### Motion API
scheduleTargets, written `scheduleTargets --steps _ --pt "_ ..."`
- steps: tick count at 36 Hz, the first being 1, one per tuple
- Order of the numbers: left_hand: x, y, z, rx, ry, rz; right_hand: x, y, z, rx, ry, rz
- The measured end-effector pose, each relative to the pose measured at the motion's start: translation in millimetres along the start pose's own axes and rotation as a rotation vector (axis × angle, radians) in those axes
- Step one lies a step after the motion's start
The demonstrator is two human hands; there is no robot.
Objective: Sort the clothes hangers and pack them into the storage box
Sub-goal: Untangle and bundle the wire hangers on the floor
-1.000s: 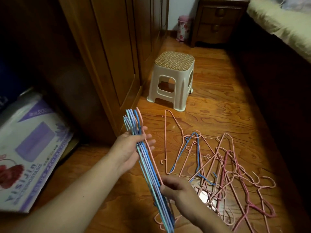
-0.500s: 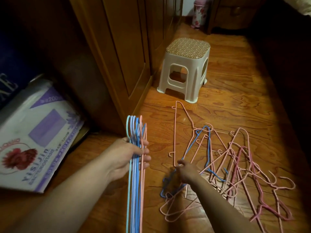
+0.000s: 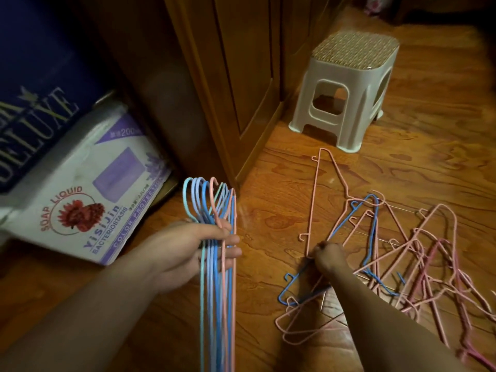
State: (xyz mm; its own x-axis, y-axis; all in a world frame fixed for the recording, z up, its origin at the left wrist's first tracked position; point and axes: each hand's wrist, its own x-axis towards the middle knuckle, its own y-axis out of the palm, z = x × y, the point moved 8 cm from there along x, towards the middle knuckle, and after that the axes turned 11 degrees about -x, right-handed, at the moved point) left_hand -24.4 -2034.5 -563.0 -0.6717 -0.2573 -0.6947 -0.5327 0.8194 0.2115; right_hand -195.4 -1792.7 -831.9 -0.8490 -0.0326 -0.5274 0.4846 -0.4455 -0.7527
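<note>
Floor [image 3: 308, 210] of shiny brown wood fills most of the view. A tall wooden wardrobe [image 3: 241, 76] stands on it at the back, with its doors closed. To the left sits a dark blue box [image 3: 40, 76] with pale letters, and a white and purple cardboard box [image 3: 88, 189] leans tilted in front of it, with a red flower picture and the words SOAP LIQUID on its side. A pale plastic stool [image 3: 346, 87] with a woven top stands near the wardrobe, to the right.

On the floor in front of the stool lies a messy pile of hangers [image 3: 418, 253]. Most are pink, and at least 1 is blue. They are tangled over each other. A pink hanger [image 3: 314, 200] at the left edge of the pile points toward the stool.

The left hand [image 3: 188, 248] holds a bunch of hangers [image 3: 214, 277] above the floor. Its fingers curl round them near the hooks. The bunch is mostly blue, with some pink ones, and the hooks point up and away. The long parts run down past the bottom edge.

The right hand [image 3: 326, 255] reaches down to the left edge of the pile. Its fingers are bunched together and pinch thin hanger wire there. Which hanger it grips is hard to tell.
</note>
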Motion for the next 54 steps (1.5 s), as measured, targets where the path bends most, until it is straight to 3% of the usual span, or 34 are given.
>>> scheduleTargets --steps 7,11,13,15,19,22,27,33,43,50,54 --pt "-3 29 4 0.005 -0.002 0.093 -19 -26 -17 0.65 0.247 -0.088" --pt "6 37 3 -0.014 0.014 0.108 -43 -40 3 1.22 0.193 0.18" --pt "14 39 1 -0.034 0.024 0.108 -55 -55 12 1.316 0.115 0.292" --pt "24 44 0 -0.065 0.017 0.122 -64 -69 13 1.284 0.04 0.329" --pt "40 66 1 -0.145 -0.056 0.212 -87 -96 12 0.951 -0.112 0.234" --pt "45 90 3 -0.179 -0.094 0.294 -115 -107 18 0.895 -0.221 0.235" --pt "60 119 5 -0.167 0.041 0.301 -164 -125 29 0.844 -0.382 0.239" --pt "82 118 7 -0.083 0.18 0.158 -192 -136 26 0.735 -0.395 0.206" --pt "96 99 -11 -0.133 0.242 0.022 -198 -100 36 0.457 -0.493 0.295" --pt "88 99 -10 -0.155 0.176 0.103 -200 -90 45 0.349 -0.552 0.287" --pt "82 105 -5 -0.153 0.123 0.204 -202 -78 45 0.391 -0.529 0.408"
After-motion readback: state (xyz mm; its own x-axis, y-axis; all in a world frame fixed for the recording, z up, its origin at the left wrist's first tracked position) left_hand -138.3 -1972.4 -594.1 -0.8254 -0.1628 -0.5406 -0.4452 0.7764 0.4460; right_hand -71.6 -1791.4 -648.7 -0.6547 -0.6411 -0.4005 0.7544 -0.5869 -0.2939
